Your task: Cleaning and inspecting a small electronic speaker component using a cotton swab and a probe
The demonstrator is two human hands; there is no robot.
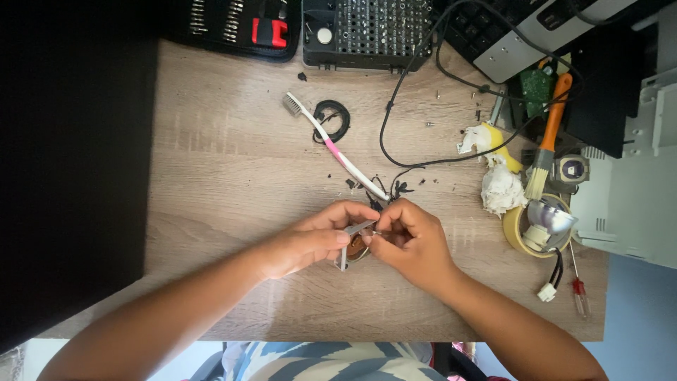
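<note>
Both hands are meeting over the middle of the wooden desk (233, 141), just below the handle end of the toothbrush (331, 144). The left hand (310, 240) is curling around a small metal bracket part (355, 243), thumb and forefinger pinching its flat silver strip from above. The right hand (412, 240) is closing in from the other side, fingertips pressed together on something tiny at the strip's end; cannot tell what, too small. The part is sitting between the two hands, its lower edge close to the desk; touching or not, unclear.

Handling call: it is looking light, rigid, thin-edged metal with a brownish round piece inside, probably delicate. Best grip seems to be on the flat strip edges, not the round middle.

Right of the toothbrush: crumpled white tissue (502, 189), orange-handled paintbrush (549, 137), a reflector lamp (549, 220) resting in a tape roll (518, 233). Above the toothbrush: black rubber ring (331, 118), screwdriver bit case (367, 32). Dark debris specks are lying around the toothbrush handle.
</note>
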